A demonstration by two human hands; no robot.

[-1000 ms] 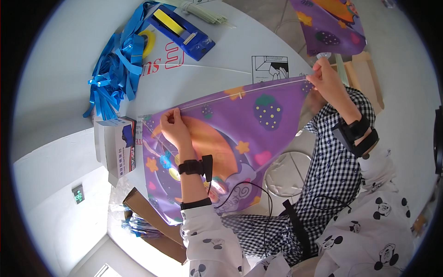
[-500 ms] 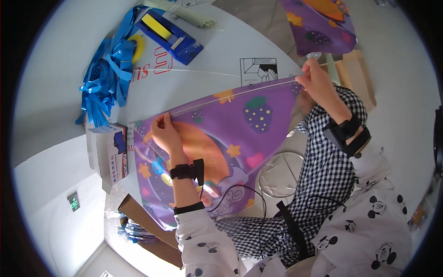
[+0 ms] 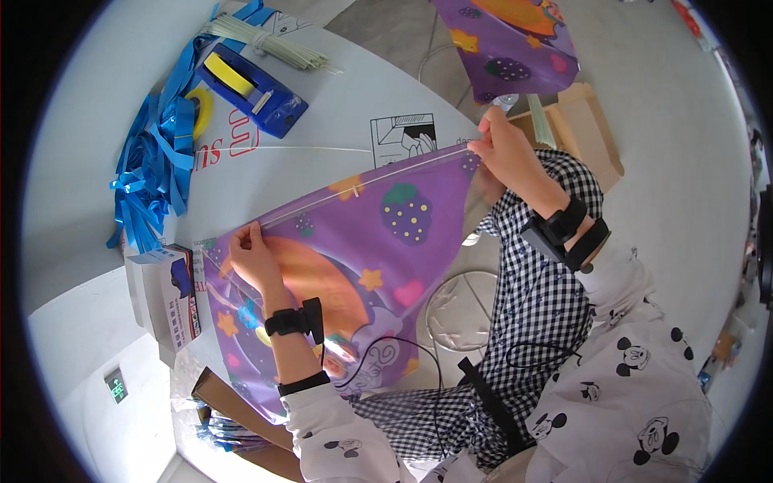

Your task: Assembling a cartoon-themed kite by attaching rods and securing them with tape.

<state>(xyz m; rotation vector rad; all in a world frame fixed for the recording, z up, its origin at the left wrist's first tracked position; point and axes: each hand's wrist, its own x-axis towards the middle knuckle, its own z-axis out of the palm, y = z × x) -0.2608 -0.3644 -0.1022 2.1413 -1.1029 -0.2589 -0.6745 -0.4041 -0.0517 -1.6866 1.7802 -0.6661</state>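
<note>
A purple triangular kite sheet (image 3: 338, 221), printed with a strawberry, stars and a large orange shape, hangs over the table edge toward my lap. Along its upper edge runs a thin pale rod (image 3: 322, 201). My left hand (image 3: 256, 259) pinches this edge near the left corner, fingertips closed on fabric and rod. At the right end, my right hand (image 3: 515, 157) has thumb and fingers pressed together on the corner of the sheet. Whether the rod's tip is inside those fingers is hidden. Black bands are strapped on both wrists.
On the white table (image 3: 322, 88) lie a blue tape dispenser (image 3: 254, 90), a bundle of pale rods (image 3: 266, 42) and tangled blue ribbons (image 3: 157, 169). A small box (image 3: 173, 294) stands at left. Another purple sheet (image 3: 515, 48) and an opened carton (image 3: 592, 133) are beyond my right hand.
The whole view has shifted, so the scene sits further left in the picture. Both hands keep their grips on the sheet's edge, with little visible movement along it.
</note>
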